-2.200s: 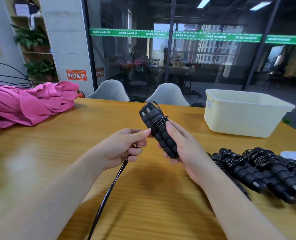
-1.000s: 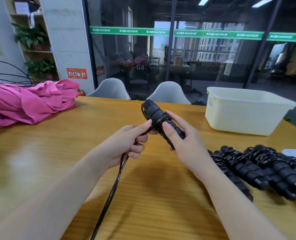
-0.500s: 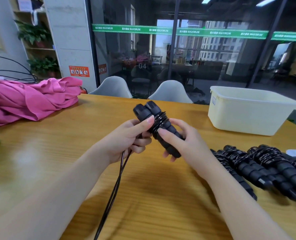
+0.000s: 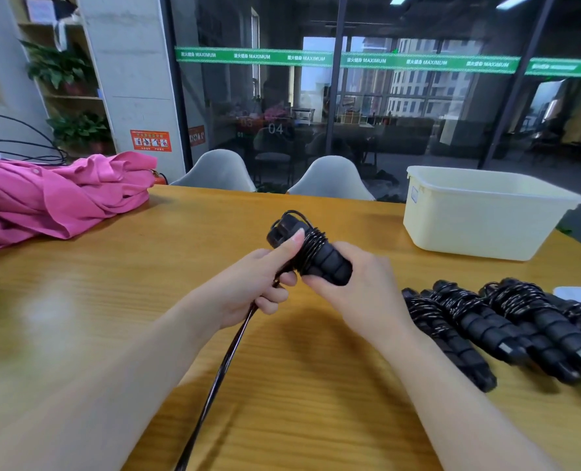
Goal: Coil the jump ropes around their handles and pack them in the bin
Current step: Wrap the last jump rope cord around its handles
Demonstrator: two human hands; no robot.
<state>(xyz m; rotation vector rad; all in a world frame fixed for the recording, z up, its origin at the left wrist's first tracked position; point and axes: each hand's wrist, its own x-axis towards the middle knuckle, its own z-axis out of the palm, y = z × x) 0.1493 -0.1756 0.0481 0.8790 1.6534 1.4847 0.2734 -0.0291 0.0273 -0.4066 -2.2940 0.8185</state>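
Office or gym meeting room, apparently. Glass partition wall point(image 4: 401, 107) carrying a green "MAXIMUM" banner strip point(image 4: 346, 59); long wooden table point(image 4: 146, 266) facing two grey shell chairs point(image 4: 329, 180); shelving holding potted plants point(image 4: 74, 130); high-rise buildings showing through far windows.
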